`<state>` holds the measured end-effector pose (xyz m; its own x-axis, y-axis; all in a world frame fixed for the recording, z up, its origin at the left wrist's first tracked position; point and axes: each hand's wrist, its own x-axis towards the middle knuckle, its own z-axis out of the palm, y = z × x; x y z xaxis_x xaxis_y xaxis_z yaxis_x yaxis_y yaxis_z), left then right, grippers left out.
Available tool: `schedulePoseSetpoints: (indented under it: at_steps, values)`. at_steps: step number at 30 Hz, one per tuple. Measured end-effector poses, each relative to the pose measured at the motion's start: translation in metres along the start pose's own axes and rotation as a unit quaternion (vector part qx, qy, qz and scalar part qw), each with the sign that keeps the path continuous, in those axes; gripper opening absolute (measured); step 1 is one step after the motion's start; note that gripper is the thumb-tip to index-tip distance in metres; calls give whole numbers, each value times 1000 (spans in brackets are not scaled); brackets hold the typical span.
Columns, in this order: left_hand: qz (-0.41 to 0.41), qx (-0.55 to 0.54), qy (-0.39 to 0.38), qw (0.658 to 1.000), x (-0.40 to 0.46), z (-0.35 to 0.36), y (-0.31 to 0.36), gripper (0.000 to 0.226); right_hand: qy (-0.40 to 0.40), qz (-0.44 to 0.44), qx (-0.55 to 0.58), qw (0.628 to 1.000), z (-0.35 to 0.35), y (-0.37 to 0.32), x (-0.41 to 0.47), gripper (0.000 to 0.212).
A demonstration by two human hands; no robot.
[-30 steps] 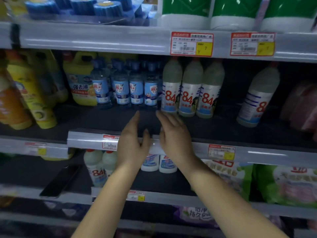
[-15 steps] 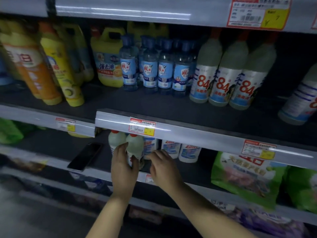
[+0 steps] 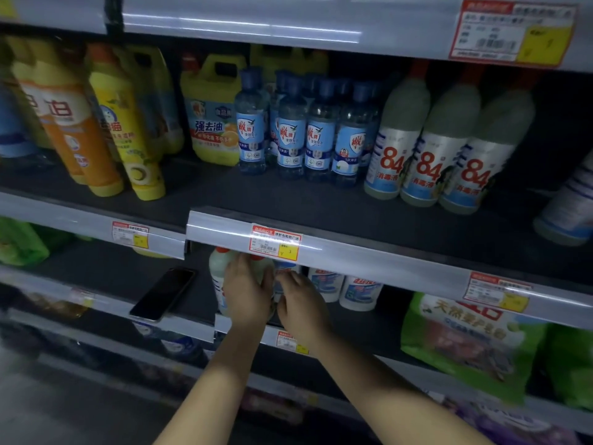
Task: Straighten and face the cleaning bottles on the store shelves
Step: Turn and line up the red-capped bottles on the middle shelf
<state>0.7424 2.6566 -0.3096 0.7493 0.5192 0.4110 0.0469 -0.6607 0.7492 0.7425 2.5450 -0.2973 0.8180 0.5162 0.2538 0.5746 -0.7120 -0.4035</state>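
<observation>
On the lower shelf stand two white bottles with red caps, and my left hand (image 3: 247, 292) grips the right one (image 3: 264, 268) round its body. The other white bottle (image 3: 215, 271) stands just left of it. My right hand (image 3: 301, 305) has its fingers curled against the right side of the gripped bottle, close to my left thumb. Three blue-labelled white bottles (image 3: 325, 284) stand in a row to the right, half hidden by the price rail (image 3: 353, 252). On the shelf above are three "84" bottles (image 3: 430, 155) and several clear blue bottles (image 3: 290, 136).
A black phone (image 3: 163, 293) lies on the lower shelf left of my hands. Green bags (image 3: 465, 335) fill the lower shelf at the right. A yellow jug (image 3: 211, 117) and yellow and orange bottles (image 3: 128, 130) stand upper left. One "84" bottle (image 3: 568, 203) stands far right.
My hands dropped from the middle shelf edge to the lower shelf. The left hand took hold of a red-capped white bottle, and the right hand closed in beside it. The view moved nearer.
</observation>
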Motion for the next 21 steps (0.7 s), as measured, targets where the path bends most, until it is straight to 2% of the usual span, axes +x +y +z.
schedulePoseSetpoints:
  at_steps: [6,11,13,21]
  values:
    - [18,3,25,1000,0,3,11,34,-5,16,-3,1000,-4,4,3,37]
    - [-2,-129,-18,992,-12,-2,11,16,5,29,12,999,-8,5,5,39]
    - [18,-134,-14,991,-19,-8,16,21,5,23,17,1000,-7,6,5,40]
    - [52,-160,-50,985,-39,-39,43,26,-1,32,134,991,-6,4,-6,56]
